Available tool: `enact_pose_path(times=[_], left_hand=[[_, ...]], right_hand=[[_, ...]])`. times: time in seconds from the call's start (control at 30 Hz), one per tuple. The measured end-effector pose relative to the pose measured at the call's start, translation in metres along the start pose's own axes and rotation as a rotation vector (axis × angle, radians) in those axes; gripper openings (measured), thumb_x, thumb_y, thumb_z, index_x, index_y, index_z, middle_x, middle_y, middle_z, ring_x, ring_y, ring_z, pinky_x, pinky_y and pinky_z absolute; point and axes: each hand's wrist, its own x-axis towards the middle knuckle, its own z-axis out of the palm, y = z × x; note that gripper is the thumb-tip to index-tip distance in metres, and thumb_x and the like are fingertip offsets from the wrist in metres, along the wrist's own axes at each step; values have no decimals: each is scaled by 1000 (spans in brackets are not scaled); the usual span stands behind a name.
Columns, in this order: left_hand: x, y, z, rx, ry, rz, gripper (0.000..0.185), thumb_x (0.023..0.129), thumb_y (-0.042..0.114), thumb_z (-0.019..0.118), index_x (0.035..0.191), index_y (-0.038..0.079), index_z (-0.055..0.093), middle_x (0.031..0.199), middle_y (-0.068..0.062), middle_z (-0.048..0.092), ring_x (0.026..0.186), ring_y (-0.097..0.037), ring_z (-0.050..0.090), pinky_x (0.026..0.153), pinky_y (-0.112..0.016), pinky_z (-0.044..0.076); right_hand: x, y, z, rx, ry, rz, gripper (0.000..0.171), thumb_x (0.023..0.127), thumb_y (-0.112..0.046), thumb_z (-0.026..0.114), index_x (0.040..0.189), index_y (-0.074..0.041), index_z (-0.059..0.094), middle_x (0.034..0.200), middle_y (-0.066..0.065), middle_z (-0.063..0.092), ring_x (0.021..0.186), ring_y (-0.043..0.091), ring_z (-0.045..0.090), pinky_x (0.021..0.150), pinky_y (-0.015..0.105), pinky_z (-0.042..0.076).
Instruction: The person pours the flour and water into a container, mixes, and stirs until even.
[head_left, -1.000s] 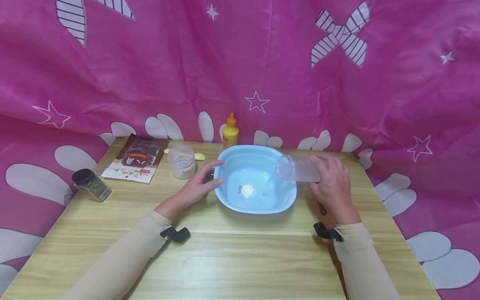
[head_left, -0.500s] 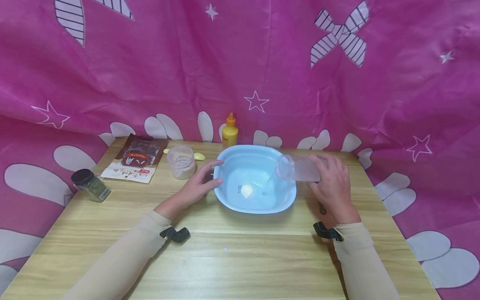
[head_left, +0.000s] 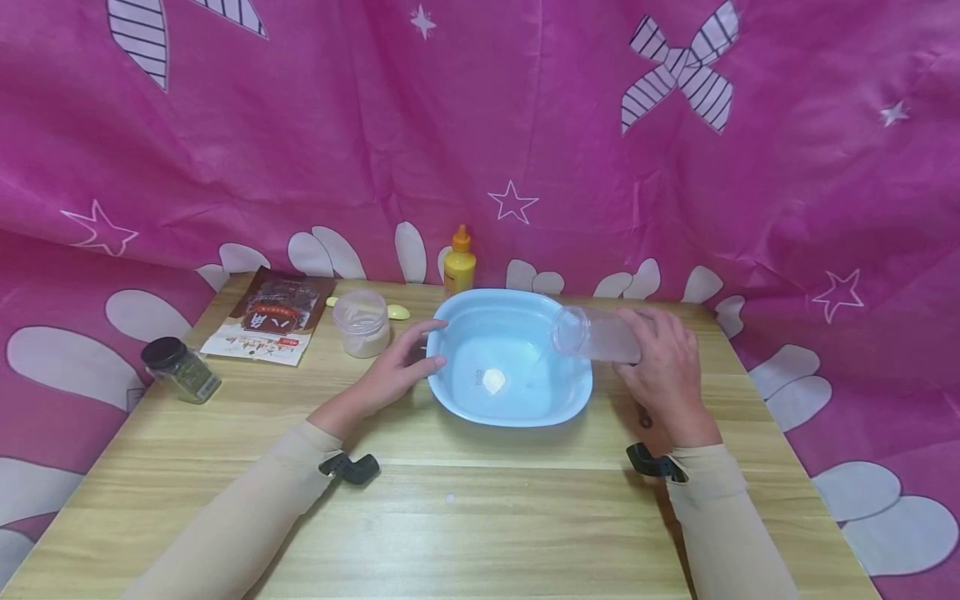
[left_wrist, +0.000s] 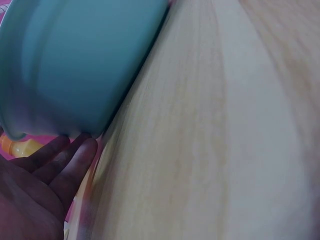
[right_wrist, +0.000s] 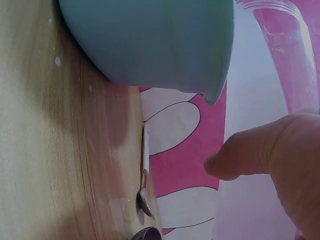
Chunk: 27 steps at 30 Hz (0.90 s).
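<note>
A light blue plastic basin (head_left: 510,417) stands on the wooden table in the head view. At its left side my left hand (head_left: 393,371) holds the rim, thumb over the edge. In the left wrist view, fingers (left_wrist: 75,167) of that hand touch the basin's outer wall (left_wrist: 80,65). My right hand (head_left: 663,367) grips a clear plastic jar (head_left: 600,335), tipped with its mouth over the basin's right rim. A thin stream of clear liquid runs from it into the basin. My right thumb (right_wrist: 235,160) lies against the jar (right_wrist: 250,210) in the right wrist view.
Behind the basin stands a yellow squeeze bottle (head_left: 460,271). To the left are a small clear jar of pale powder (head_left: 363,333), a yellow spoon (head_left: 397,312), a brown-and-white packet (head_left: 270,321) and a black-lidded spice jar (head_left: 182,371). Another spoon (right_wrist: 145,185) lies beyond the basin's right side.
Both hands, the basin and the tipped jar keep their places. Liquid keeps running, and the dark print on the basin's floor looks more blurred now.
</note>
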Motion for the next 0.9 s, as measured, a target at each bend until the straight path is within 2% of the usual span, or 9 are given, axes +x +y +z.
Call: enact_pose_path(times=[0.23, 0.4, 0.67, 0.9], left_hand=[[0, 0, 0, -3, 2, -1, 61, 111, 17, 68, 167, 12, 45, 163, -27, 52, 144, -48, 58, 120, -61, 50], [0, 0, 0, -6, 2, -6, 61, 111, 18, 69, 167, 13, 45, 162, -27, 52, 143, -48, 59, 120, -61, 50], [1, -1, 0, 0, 2, -6, 61, 111, 19, 69, 167, 14, 45, 162, -26, 53, 141, -48, 61, 119, -61, 52], [2, -2, 0, -7, 1, -3, 62, 111, 18, 68, 167, 13, 44, 162, -27, 52, 141, -49, 61, 118, -60, 53]], right_hand=[[0, 0, -1, 25, -11, 21, 78, 78, -10, 98, 147, -15, 63, 140, 25, 63, 133, 52, 55, 108, 80, 44], [1, 0, -4, 99, -25, 57, 77, 79, -15, 97, 148, -14, 63, 138, 24, 64, 128, 50, 57, 108, 77, 45], [1, 1, -4, 228, -30, 113, 87, 77, -7, 98, 155, -16, 60, 147, 19, 65, 135, 45, 56, 110, 77, 45], [1, 4, -6, 329, -73, 214, 91, 81, -9, 97, 161, -16, 55, 153, 20, 60, 136, 46, 55, 109, 79, 47]])
